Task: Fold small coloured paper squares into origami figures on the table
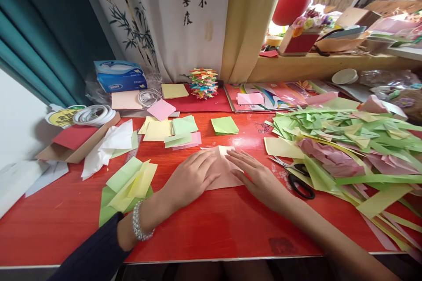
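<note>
The paper [225, 176] lies on the desk [231, 232] in front of you. Your left hand [192, 172] and right hand [259, 175] rest on its sides, fingers extended, gripping nothing. Scissors [290, 179] lie near your right hand, green squares [224, 125] beyond the paper.

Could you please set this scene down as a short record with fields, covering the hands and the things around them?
Surface: glossy red table
Left hand: flat, palm down, over the left part of a pale pink paper sheet
Right hand: flat, palm down, fingers over the sheet's right part
Left wrist: sparkling beaded bracelet
Right of hands: black-handled metal scissors; large heap of mostly green paper pieces
Left of hands: loose green and yellow papers
Beyond hands: bright green paper squares; multicoloured spiky ornament
</note>
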A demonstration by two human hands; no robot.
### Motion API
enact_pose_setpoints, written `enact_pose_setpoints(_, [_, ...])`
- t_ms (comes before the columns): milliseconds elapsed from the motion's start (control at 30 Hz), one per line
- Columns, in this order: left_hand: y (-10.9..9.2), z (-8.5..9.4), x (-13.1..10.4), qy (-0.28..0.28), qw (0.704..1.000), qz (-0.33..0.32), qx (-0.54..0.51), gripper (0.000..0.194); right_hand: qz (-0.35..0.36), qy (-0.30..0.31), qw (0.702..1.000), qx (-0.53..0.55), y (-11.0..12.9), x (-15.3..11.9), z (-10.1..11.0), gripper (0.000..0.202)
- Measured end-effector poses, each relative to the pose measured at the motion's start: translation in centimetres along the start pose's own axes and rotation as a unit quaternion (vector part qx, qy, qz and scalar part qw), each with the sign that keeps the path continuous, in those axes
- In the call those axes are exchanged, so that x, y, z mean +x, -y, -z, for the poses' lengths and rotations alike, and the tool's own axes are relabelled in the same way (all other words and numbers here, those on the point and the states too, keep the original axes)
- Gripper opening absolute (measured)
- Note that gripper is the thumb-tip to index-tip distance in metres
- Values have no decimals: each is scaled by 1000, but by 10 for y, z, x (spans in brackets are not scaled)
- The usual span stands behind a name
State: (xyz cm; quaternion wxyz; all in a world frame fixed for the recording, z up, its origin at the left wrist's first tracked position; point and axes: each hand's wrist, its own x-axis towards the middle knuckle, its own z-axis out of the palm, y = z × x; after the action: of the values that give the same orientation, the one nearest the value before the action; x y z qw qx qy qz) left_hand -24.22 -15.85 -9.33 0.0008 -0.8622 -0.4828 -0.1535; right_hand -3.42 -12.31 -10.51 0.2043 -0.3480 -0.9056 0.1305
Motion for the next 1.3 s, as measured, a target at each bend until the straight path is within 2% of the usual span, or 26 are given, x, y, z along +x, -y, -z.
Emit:
enact_pose_setpoints(100, [0,-9,-2,34,999,-7,4,52,29,35,998,-40,-3,3,-11,46])
enact_pose_setpoints(300, [3,-20,-4,83,996,-18,-3,48,36,58,996,-61,-10,1,-20,46])
enact_pose_setpoints(1300, [2,-17,-2,129,991,-29,15,46,38,88,994,-43,-12,5,-17,48])
